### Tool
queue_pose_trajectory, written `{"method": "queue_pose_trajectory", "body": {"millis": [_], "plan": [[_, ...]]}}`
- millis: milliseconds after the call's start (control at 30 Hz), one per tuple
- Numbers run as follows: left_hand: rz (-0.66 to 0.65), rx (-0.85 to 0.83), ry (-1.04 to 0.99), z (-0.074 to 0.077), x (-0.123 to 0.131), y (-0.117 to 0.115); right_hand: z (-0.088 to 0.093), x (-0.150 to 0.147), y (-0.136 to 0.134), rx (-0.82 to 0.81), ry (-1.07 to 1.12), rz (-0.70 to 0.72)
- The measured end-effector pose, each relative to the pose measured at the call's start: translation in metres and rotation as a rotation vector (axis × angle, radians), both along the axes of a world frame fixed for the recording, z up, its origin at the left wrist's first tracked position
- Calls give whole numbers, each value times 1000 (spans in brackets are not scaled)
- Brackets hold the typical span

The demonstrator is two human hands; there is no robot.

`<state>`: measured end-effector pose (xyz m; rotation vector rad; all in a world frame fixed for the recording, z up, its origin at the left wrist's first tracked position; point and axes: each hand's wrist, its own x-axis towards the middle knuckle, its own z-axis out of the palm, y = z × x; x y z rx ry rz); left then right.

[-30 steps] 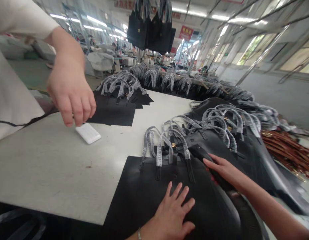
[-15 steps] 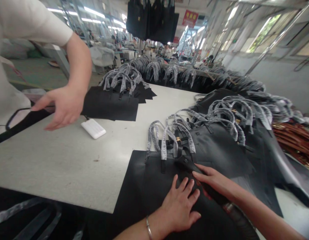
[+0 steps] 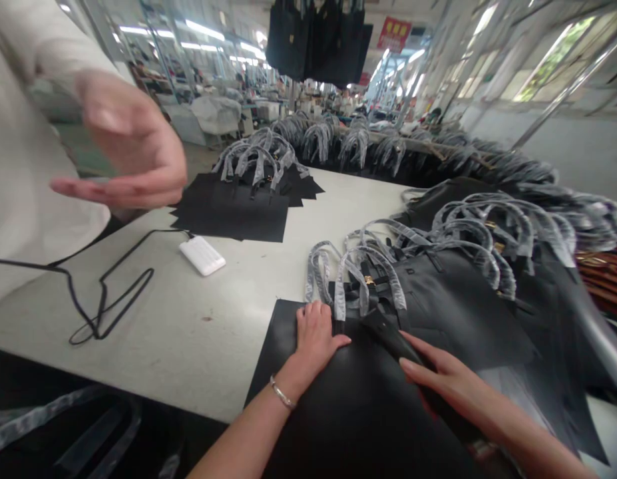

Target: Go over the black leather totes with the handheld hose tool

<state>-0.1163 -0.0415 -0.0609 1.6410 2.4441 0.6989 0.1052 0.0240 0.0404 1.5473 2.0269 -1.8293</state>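
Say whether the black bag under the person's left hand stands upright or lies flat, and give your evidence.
Lying flat: the bag has its broad side facing up, and the left hand rests on top of it.

Tube lights glow overhead, with windows above a whitish wall at right.

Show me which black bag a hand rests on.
The bag lying under the left hand, which sets it apart; other bags lie farther back or hang overhead.

Pale tabletop before me, a flat black bag nearest me, overlapping bags right, a fanned bag pile far left, white rectangular block and thin black cord left
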Motion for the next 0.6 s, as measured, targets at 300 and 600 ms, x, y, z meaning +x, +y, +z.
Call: {"method": "queue_pose_trajectory", "body": {"millis": [300,600], "plan": [[-90,-6,-612,-13,-28,29,-4,-4,-14,-131,-5,-35],[-145,41,-773,-16,-29,28,-5,-30,-11,-204,134,-64]]}}
